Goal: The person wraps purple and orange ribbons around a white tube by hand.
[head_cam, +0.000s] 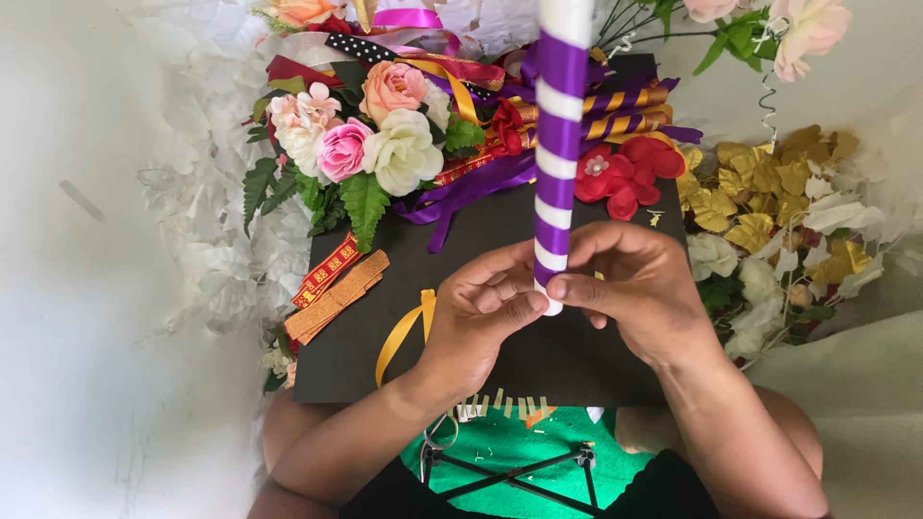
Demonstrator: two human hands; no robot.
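Note:
A white rod wound with purple ribbon (pixel 558 144) stands almost upright in the middle of the view, its top running off the frame. My left hand (pixel 481 312) and my right hand (pixel 639 284) both pinch its lower end, thumbs and fingertips meeting at the base. Under my hands lies a black board (pixel 490 240) resting on my lap. A yellow ribbon (pixel 404 332) curls on the board just left of my left wrist.
A bunch of pink, white and peach fabric flowers with green leaves (pixel 361 139) lies at the board's upper left. Red fabric flowers (pixel 625 173), striped ribbons (pixel 625 106), orange ribbon strips (pixel 332 293) and gold and white leaves (pixel 779 207) surround the board. White feathery trim (pixel 207 192) lies left.

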